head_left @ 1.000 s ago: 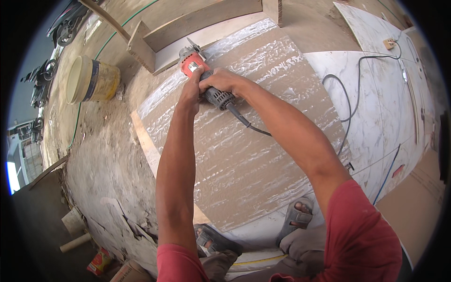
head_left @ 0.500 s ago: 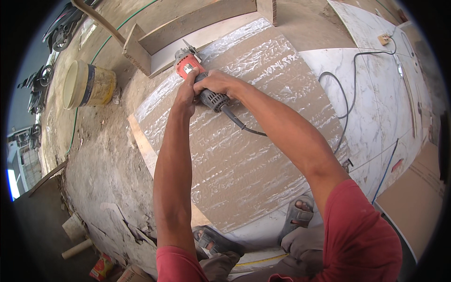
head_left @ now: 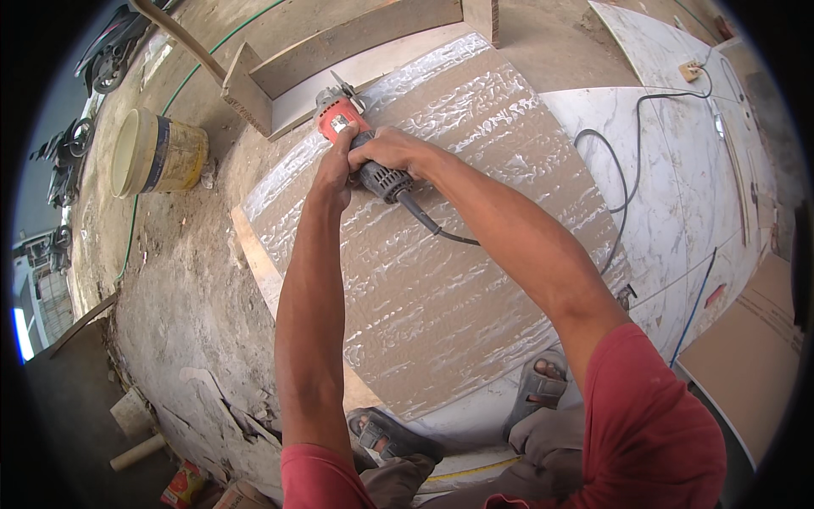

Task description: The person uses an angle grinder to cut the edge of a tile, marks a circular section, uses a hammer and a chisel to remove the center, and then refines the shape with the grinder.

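Both my hands are wrapped around a red and black angle grinder (head_left: 386,181) over the far left part of a large tile (head_left: 441,280). The tile lies with its brown, white-ridged back up. My left hand (head_left: 337,170) grips the grinder's left side near its red front, with the thumb along the top. My right hand (head_left: 392,149) closes over the dark body from the right. The grinder's disc end points away from me, at the tile's far edge; the contact there is too small to tell. A dark cord trails from its rear beneath my right forearm.
A wooden frame (head_left: 356,44) borders the tile's far side. A yellowish bucket (head_left: 161,153) lies tipped at the left, near a green hose (head_left: 130,242). White marble-look tiles (head_left: 670,161) spread to the right, crossed by the cord (head_left: 638,144). My sandalled feet stand at the tile's near edge.
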`<state>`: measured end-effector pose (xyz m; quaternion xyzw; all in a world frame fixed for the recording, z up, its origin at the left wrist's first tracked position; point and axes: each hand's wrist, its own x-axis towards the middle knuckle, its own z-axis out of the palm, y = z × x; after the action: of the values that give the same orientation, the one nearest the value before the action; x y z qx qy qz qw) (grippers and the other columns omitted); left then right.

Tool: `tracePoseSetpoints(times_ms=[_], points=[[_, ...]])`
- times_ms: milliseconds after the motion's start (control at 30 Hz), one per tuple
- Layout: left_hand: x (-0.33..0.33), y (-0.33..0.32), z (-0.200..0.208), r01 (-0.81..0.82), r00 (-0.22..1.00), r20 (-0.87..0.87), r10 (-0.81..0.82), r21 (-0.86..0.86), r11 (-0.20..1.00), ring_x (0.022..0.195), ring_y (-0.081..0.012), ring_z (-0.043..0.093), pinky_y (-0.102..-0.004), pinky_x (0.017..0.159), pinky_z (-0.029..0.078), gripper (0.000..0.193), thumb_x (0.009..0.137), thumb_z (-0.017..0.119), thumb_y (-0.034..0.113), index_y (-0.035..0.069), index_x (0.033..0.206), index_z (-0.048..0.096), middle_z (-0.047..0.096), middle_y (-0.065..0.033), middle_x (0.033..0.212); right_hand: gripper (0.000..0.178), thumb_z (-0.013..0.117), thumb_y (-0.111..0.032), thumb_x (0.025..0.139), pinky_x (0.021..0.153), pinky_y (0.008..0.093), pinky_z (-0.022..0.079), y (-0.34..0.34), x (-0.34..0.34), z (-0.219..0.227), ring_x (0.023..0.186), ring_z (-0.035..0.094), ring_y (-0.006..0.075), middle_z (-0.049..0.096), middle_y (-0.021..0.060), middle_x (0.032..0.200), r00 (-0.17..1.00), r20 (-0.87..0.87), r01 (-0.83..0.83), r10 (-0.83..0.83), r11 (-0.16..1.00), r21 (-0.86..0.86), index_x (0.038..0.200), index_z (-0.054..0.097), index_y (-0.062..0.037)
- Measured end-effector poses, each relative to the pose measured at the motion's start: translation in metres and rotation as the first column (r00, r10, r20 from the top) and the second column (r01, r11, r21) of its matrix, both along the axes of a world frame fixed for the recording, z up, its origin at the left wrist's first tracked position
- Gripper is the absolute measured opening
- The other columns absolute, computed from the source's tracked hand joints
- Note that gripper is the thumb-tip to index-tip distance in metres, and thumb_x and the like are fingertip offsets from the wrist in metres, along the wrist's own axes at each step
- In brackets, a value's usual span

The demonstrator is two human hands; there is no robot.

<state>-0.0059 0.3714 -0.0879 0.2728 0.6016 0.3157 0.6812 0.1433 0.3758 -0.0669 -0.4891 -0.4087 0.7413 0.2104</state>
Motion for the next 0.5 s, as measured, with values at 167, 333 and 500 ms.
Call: tracePoseSetpoints(times_ms=[167, 333, 500], points=[[-0.002, -0.001, 0.004, 0.009, 1.0, -0.01, -0.009, -0.007, 1.0, 0.063, -0.0144, 0.052, -0.0309, 0.057, 0.037, 0.049, 0.091, 0.059, 0.057, 0.01, 0.103, 0.064, 0.061, -0.0017, 0.079, 0.028, 0.072, -0.013, 0.066, 0.046, 0.0327, 0.048, -0.002, -0.004, 0.001, 0.054, 0.063, 0.0199, 0.068, 0.0153, 0.073, 0.997, -0.055, 0.048, -0.048, 0.999, -0.012, 0.083, 0.069, 0.0094], [0.002, -0.005, 0.014, -0.001, 1.0, -0.019, 0.001, -0.017, 1.0, 0.067, -0.0151, 0.055, -0.0318, 0.059, 0.039, 0.049, 0.091, 0.058, 0.057, 0.011, 0.105, 0.064, 0.062, -0.0018, 0.083, 0.027, 0.072, -0.012, 0.066, 0.047, 0.0327, 0.05, -0.005, -0.005, 0.005, 0.055, 0.064, 0.0201, 0.068, 0.0151, 0.073, 0.996, -0.054, 0.064, -0.065, 0.997, -0.035, 0.083, 0.069, 0.0097], [-0.007, -0.003, 0.007, 0.025, 1.0, 0.017, -0.025, -0.009, 1.0, 0.074, -0.0158, 0.058, -0.0334, 0.066, 0.043, 0.049, 0.091, 0.058, 0.057, 0.011, 0.108, 0.065, 0.065, -0.0034, 0.09, 0.028, 0.072, -0.015, 0.072, 0.05, 0.0284, 0.05, -0.004, -0.007, 0.003, 0.057, 0.064, 0.0169, 0.069, 0.0138, 0.077, 1.0, 0.01, 0.009, -0.009, 1.0, 0.008, 0.088, 0.068, 0.0076]])
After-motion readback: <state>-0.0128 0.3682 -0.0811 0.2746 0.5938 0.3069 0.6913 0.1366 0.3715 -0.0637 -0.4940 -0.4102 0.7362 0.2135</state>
